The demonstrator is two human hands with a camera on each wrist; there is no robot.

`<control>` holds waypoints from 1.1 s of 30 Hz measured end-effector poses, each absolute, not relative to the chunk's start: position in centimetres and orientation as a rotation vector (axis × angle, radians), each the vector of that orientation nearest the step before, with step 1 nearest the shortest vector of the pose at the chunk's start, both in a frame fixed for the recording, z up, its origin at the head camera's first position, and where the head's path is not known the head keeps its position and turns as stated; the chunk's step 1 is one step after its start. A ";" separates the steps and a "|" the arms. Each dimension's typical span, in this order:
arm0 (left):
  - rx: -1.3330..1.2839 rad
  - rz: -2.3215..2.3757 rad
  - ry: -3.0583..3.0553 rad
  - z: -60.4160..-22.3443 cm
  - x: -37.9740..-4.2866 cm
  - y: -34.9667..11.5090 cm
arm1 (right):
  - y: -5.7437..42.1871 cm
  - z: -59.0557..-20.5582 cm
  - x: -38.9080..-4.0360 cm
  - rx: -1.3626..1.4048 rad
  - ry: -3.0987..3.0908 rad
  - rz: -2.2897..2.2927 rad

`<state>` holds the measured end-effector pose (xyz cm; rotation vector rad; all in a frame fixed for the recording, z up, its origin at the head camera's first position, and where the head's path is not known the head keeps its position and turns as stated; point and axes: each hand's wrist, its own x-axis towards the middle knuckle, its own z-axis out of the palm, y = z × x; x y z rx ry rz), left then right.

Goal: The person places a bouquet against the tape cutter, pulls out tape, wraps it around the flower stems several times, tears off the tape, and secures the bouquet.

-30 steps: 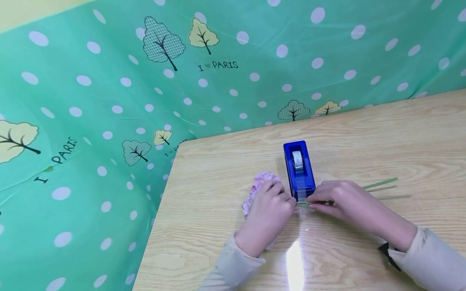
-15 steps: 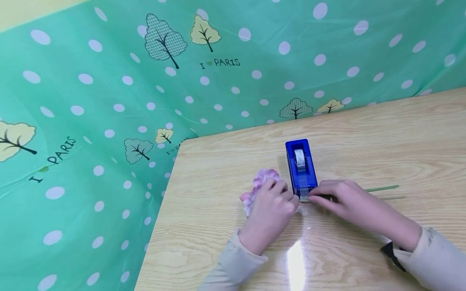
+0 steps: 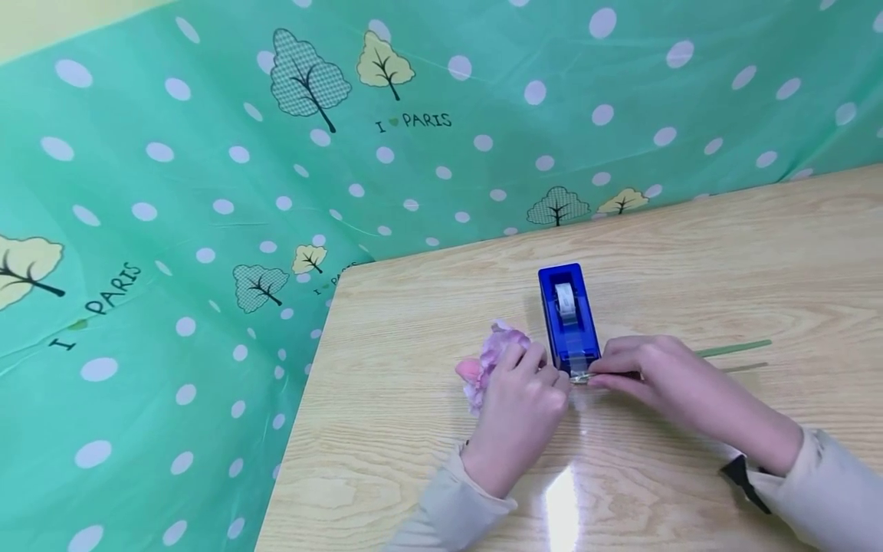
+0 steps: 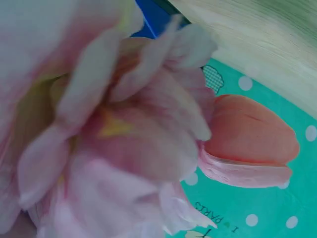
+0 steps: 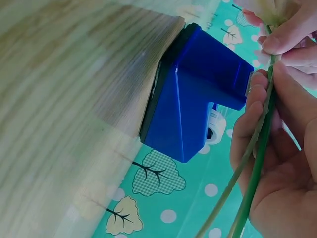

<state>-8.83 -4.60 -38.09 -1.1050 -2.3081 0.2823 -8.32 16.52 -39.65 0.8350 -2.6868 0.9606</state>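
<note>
My left hand point(image 3: 520, 422) pinches a small bunch of flowers by the stems just below the blooms. One bloom point(image 4: 129, 144) is frilly and pale pink-purple; beside it a closed tulip-like pink bud point(image 4: 250, 131) sticks out leftward. To the right, my right hand point(image 3: 672, 383) holds the green stems point(image 5: 262, 144) between thumb and fingers, their ends point(image 3: 734, 348) trailing past it. Both hands meet at the front edge of a blue tape dispenser point(image 3: 587, 328). From its roll point(image 3: 566, 300), a clear tape strip point(image 3: 577, 362) runs to the stems between my fingertips.
Everything stands on a wood-grain table point(image 3: 386, 322). A green dotted cloth point(image 3: 414, 176) with printed trees hangs behind and to the left of it. A bright reflection point(image 3: 562, 502) lies on the near tabletop. A black item point(image 3: 745, 481) shows at the right cuff.
Both hands have brought the stems up closer to the dispenser's front edge, and less tape shows between. The flowers have turned, bringing the pink bud into view on the left.
</note>
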 end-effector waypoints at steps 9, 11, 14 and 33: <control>-1.100 0.312 -2.314 -37.9 -8.3 -4.4 | 16.5 -39.3 -8.3 0.894 -2.677 0.977; -1.117 0.321 -2.311 -37.9 -8.2 -4.4 | 16.5 -39.3 -8.3 0.915 -2.675 0.975; -1.147 0.347 -2.301 -38.0 -8.2 -4.3 | 16.6 -39.3 -8.3 0.938 -2.674 0.965; -1.276 -0.135 -2.559 -34.7 -9.9 -6.2 | 16.2 -39.5 -8.4 1.012 -2.570 0.725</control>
